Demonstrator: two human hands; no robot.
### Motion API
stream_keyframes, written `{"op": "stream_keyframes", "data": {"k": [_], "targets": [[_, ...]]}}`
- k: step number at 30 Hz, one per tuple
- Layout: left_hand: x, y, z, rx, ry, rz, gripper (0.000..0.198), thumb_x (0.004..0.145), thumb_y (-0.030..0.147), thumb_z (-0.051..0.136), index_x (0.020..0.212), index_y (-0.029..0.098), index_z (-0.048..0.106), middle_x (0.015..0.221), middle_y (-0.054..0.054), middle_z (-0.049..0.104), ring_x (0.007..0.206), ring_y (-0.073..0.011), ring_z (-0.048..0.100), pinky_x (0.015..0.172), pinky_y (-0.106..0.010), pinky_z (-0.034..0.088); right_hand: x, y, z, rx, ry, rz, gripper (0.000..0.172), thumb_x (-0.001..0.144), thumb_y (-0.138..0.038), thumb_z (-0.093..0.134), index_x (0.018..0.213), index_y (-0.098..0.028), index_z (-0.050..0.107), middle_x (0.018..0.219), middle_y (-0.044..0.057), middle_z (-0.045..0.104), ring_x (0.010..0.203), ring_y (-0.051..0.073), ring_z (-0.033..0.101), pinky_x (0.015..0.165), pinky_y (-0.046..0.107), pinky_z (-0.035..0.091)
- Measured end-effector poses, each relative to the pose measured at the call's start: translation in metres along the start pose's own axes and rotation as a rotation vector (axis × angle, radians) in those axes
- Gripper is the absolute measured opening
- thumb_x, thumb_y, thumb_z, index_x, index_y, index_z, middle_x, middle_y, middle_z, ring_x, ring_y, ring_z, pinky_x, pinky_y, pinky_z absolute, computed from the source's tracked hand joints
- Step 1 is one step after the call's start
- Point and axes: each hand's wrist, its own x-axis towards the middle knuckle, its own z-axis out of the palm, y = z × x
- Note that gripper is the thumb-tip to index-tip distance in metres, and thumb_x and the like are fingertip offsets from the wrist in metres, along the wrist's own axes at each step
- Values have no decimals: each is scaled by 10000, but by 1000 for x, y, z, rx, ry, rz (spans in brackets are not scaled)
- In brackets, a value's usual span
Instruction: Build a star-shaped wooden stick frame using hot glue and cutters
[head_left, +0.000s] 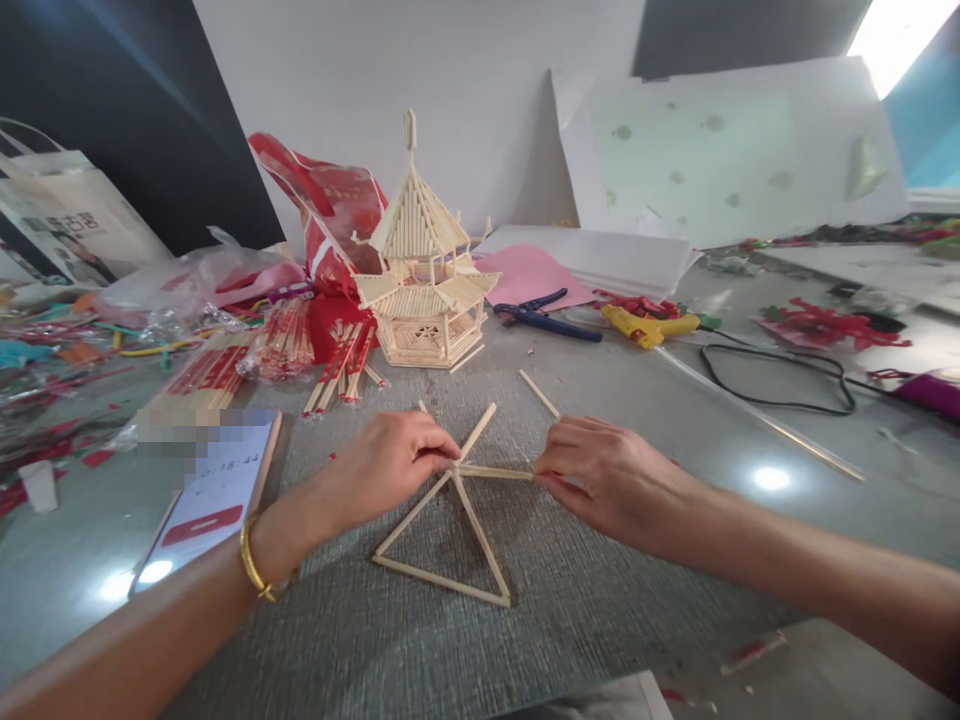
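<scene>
A flat frame of thin wooden sticks lies on the table, its spokes meeting at one hub and a closed triangle towards me. My left hand pinches the sticks at the hub, with thumb and fingertips together. At the outer end of the spoke pointing right, my right hand closes its fingers on that wooden stick. Just beyond the right hand lies a loose wooden stick, its near end reaching the knuckles. Behind the frame stands a small pavilion built of similar sticks.
Packs of chopsticks and a lit phone lie at the left. Dark blue pliers and a yellow glue gun with a long clear glue stick lie at the right. A black cable loops behind. Plastic bags crowd the back left.
</scene>
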Motion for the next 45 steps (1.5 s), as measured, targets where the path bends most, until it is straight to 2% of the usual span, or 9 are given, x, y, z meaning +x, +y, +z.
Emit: {"op": "stream_keyframes", "data": {"k": [8, 36, 39, 45], "targets": [[1, -3, 7, 7, -28, 24, 189, 814, 134, 555, 866, 201, 725, 829, -10, 698, 751, -137, 616, 744, -264, 446, 2, -1, 1, -64, -5, -19, 280, 904, -179, 450, 683, -151, 620, 697, 35, 560, 678, 130, 498, 656, 265, 381], [2, -4, 7, 7, -76, 22, 214, 845, 160, 533, 893, 227, 730, 836, -18, 688, 791, -150, 613, 716, -259, 438, 6, -6, 1, -153, -45, -52, 269, 904, -160, 451, 683, -147, 602, 690, 44, 566, 678, 141, 493, 680, 286, 396], [2, -3, 8, 20, -70, 33, 200, 846, 169, 541, 893, 226, 727, 841, -17, 685, 784, -147, 611, 713, -254, 435, 6, -4, -3, -106, -85, -13, 258, 904, -168, 456, 707, -151, 622, 702, 42, 579, 692, 144, 513, 687, 282, 395], [2, -6, 12, 35, -75, 35, 196, 871, 192, 527, 904, 222, 717, 835, -8, 670, 784, -144, 609, 707, -252, 428, 0, 10, -18, 149, -135, 183, 223, 917, -165, 428, 956, -158, 647, 849, 37, 652, 765, 129, 587, 699, 241, 403]]}}
